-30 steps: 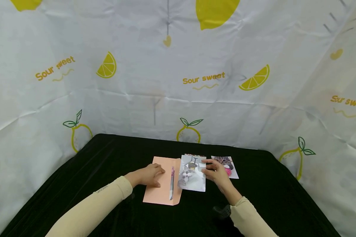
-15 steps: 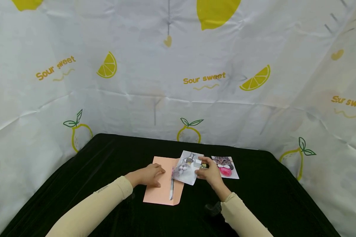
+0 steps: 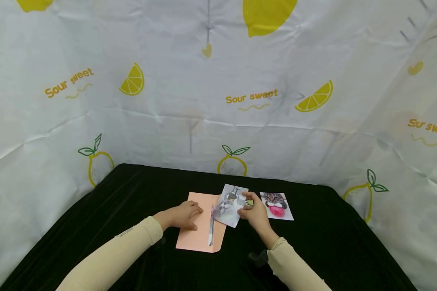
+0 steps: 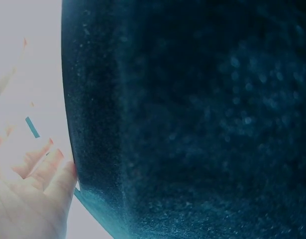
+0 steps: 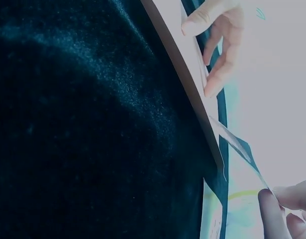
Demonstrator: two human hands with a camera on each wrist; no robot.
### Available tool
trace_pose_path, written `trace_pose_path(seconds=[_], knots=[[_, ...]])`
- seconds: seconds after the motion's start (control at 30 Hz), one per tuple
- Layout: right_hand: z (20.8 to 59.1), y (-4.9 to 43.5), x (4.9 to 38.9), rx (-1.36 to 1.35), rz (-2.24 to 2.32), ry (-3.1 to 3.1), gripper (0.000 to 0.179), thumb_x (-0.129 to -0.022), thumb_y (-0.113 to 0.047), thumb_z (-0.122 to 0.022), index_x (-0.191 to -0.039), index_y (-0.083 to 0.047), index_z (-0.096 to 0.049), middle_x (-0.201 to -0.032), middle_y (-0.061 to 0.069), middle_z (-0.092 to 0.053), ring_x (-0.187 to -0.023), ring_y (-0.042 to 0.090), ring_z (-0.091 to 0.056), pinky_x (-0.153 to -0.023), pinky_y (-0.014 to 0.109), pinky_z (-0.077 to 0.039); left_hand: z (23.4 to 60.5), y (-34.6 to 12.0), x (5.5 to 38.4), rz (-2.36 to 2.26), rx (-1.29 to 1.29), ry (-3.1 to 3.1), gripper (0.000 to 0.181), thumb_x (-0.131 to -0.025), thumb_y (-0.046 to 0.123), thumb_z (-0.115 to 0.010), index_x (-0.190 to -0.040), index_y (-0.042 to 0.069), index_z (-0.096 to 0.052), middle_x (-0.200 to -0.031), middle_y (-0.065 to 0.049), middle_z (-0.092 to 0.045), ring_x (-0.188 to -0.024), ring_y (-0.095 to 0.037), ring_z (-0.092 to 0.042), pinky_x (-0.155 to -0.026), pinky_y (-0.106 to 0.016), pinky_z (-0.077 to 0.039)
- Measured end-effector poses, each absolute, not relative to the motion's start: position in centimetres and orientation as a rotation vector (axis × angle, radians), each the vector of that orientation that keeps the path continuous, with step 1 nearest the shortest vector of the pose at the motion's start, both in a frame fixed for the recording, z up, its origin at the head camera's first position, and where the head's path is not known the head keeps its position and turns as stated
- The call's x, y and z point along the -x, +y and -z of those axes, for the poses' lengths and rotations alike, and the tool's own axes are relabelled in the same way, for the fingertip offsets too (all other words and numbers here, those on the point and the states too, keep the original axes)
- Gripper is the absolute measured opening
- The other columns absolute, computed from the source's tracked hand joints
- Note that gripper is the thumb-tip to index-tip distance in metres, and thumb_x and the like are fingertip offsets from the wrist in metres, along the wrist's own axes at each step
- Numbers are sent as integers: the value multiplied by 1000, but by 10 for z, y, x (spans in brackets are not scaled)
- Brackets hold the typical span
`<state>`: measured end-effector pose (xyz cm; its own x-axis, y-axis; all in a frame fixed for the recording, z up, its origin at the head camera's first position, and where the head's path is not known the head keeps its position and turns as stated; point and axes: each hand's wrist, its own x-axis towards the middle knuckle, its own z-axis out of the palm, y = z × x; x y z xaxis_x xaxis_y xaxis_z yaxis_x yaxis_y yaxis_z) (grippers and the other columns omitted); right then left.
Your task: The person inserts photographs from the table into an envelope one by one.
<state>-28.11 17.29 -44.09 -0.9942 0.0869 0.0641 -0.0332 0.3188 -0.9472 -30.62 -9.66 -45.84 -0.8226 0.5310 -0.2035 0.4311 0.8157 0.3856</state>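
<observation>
My left hand (image 3: 183, 214) rests on a peach envelope (image 3: 196, 241), fingers spread and relaxed. A narrow strip of a picture (image 3: 211, 230) shows at the envelope's right side, beside its flap. Between thumb and fingers my right hand (image 3: 255, 212) pinches the right edge of a photo card (image 3: 226, 208) with a pale grey-and-white cat print. The card is turned at an angle, its lower left corner over the flap. In the right wrist view the pinched card (image 5: 236, 143) stands tilted, one end by the envelope (image 5: 190, 89). The left wrist view shows part of the left hand (image 4: 38, 199).
A second card (image 3: 277, 206), with a tabby cat and a pink ball, lies to the right. Part of another picture (image 3: 250, 203) shows behind the right hand's fingers. Black cloth (image 3: 149, 186) covers the table, and a white lemon-print curtain (image 3: 167, 141) surrounds it.
My right hand has carried the grey cat card leftward and turned it, bringing its corner over the envelope's flap. The tabby card is more exposed now. My left hand has stayed put.
</observation>
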Motion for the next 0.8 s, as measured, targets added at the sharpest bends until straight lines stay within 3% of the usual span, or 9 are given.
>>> trace_pose_path(seconds=[0.23,0.8], knots=[[442,173,279,23,-1742,-2526,61,-72,17,-71,-128,-3,-55,-120,20,-50,-73,11,-60,-60,30,-58,458,-96,306,-443,-741,2715,57,-83,34,-76,-133,16,-56,-149,-12,-40,-140,-32,-34,-112,-47,-35],[441,175,263,-7,-2069,-2573,61,-73,19,-69,-130,5,-51,-119,25,-47,-74,21,-66,-65,37,-60,452,-93,302,-421,-693,2719,56,-83,34,-76,-133,18,-56,-151,-13,-38,-141,-33,-32,-112,-50,-34]])
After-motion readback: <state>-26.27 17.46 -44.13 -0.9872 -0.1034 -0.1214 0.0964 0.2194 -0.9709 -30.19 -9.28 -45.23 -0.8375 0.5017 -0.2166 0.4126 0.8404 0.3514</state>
